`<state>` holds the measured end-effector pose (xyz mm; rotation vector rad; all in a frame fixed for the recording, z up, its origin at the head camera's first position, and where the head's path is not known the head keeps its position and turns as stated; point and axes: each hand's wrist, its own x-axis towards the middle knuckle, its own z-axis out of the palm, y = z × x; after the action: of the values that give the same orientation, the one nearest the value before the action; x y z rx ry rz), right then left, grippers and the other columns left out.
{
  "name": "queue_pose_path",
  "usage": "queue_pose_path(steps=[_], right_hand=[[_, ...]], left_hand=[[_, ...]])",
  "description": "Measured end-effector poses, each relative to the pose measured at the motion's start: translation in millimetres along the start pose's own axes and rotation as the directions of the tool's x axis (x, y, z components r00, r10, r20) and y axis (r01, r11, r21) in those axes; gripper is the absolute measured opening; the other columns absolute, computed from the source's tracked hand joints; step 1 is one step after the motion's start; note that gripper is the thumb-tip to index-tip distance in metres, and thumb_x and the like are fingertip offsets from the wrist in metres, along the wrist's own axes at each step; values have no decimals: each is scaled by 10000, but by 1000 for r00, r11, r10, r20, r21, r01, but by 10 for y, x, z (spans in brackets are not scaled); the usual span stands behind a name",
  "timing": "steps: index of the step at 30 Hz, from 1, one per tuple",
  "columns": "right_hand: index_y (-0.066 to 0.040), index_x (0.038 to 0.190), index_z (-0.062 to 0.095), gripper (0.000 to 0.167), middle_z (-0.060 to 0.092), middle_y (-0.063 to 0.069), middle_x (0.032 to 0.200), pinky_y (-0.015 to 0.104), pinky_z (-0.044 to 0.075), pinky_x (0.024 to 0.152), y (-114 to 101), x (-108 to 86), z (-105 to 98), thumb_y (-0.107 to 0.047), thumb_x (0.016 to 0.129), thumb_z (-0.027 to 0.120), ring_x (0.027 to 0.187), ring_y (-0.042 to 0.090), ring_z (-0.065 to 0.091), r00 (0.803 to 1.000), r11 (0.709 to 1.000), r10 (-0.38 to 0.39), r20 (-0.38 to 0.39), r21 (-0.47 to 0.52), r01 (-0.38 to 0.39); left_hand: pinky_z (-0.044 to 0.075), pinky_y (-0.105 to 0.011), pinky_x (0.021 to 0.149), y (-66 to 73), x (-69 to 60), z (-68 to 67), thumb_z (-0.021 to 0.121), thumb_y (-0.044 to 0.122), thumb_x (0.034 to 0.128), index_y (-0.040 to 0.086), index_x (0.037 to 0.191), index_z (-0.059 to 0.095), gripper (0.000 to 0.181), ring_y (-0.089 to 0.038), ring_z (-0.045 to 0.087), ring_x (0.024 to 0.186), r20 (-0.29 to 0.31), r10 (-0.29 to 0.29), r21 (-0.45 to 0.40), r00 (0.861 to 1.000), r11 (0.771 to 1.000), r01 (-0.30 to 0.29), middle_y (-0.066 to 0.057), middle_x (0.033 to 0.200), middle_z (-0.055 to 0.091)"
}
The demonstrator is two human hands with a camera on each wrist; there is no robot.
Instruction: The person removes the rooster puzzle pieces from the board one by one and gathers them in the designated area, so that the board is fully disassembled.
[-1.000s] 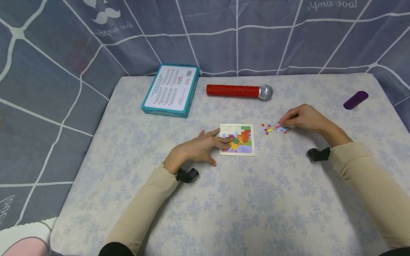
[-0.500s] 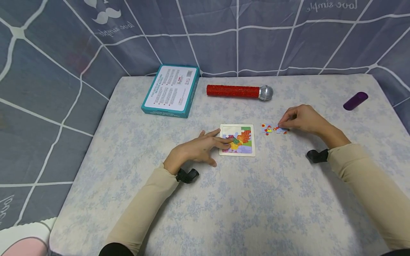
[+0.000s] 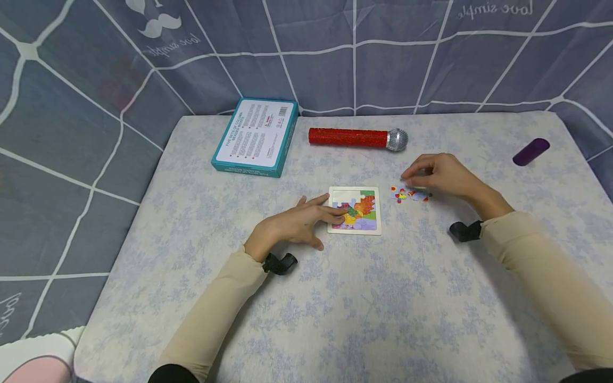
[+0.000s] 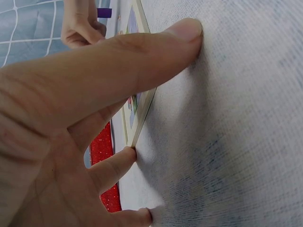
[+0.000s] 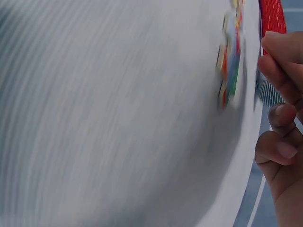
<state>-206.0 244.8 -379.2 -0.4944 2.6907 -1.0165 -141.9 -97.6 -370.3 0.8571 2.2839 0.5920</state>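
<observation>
My left hand (image 3: pixel 301 221) lies with spread, mostly straight fingers on the left side of a small framed jigsaw puzzle (image 3: pixel 369 222), partly covering its picture. In the left wrist view the thumb stretches across, and two fingertips touch the frame's edge and the cloth. Right of the frame lie a puzzle piece with red and yellow shapes (image 3: pixel 398 194) and bluish puzzle pieces (image 3: pixel 420 196). My right hand (image 3: pixel 442 174) hovers just above them, fingers bent. In the right wrist view nothing shows between its thumb and fingertips, and the blurred pieces (image 5: pixel 229 61) lie below, apart from them.
A red glittery microphone (image 3: pixel 356 138) lies behind the puzzle. To its left is a teal-edged box (image 3: pixel 254 133). A purple cylinder (image 3: pixel 531 151) lies at the far right. A grey curtain (image 3: pixel 316 74) stands behind the table (image 3: pixel 364 303).
My right hand has moved left, from the bluish pieces, which it was touching, to above the gap near the red-and-yellow piece. The left hand has stayed in place on the puzzle.
</observation>
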Motion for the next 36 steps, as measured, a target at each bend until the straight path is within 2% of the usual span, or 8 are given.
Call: queue_pose_path(steps=[4,6,12,20,23,26,31,36], right_hand=[[-123,1042,774,187,684,6,1041,262,402,609,-128,92,119,-102,858,751,731,178,498,997,998,-32,65,55,28],[-110,1057,767,206,673,13,1047,268,410,595,-190,143,194,-86,854,754,701,189,492,992,995,-73,106,72,66],[-85,1109,748,278,642,35,1104,286,440,571,-343,262,376,-41,835,748,633,202,483,952,978,-207,225,85,192],[-134,1134,752,359,627,18,1062,317,411,637,-396,346,445,5,805,717,722,201,463,924,962,-271,270,47,268],[-146,1142,752,362,616,17,1044,329,395,651,-427,351,436,-13,808,718,736,191,454,917,955,-284,281,-3,297],[-189,1124,753,332,610,-8,1040,344,405,655,-463,351,422,-72,815,717,747,178,473,919,944,-268,288,-114,310],[-298,1057,707,278,578,-57,1041,377,454,676,-531,358,415,-180,806,692,852,146,534,919,892,-232,320,-307,332],[-301,1007,628,246,535,-49,991,373,455,661,-608,367,438,-226,777,673,853,136,526,905,862,-220,363,-362,354]], left_hand=[[-75,-572,1154,0,0,0,847,99,761,174,1435,521,752,-196,-42,1505,4,-3,1,1000,1000,3,141,1580,279],[-75,-573,1154,-1,1,-1,847,102,762,177,1435,521,752,-195,-43,1505,6,-6,3,1000,1000,6,144,1579,278],[-64,-592,1149,-6,15,-3,851,105,758,182,1434,521,756,-208,-35,1505,5,-6,5,1000,1000,6,153,1574,285],[-52,-607,1145,-4,18,-14,849,117,763,180,1437,514,756,-216,-34,1505,14,-1,19,1000,1000,1,152,1572,286],[-53,-610,1144,0,16,-17,849,117,762,179,1437,515,755,-223,-35,1505,12,-1,20,1000,1000,1,144,1576,283],[-56,-606,1145,4,17,-16,852,116,758,179,1433,522,753,-219,-31,1506,9,-3,14,1000,1000,3,141,1575,290],[-57,-602,1147,3,23,-17,854,119,757,179,1432,524,754,-213,-30,1507,10,-4,13,1000,1000,4,140,1573,297],[-50,-602,1148,3,22,-21,852,128,762,184,1438,516,757,-206,-33,1506,16,-9,26,1000,1000,9,146,1573,292]])
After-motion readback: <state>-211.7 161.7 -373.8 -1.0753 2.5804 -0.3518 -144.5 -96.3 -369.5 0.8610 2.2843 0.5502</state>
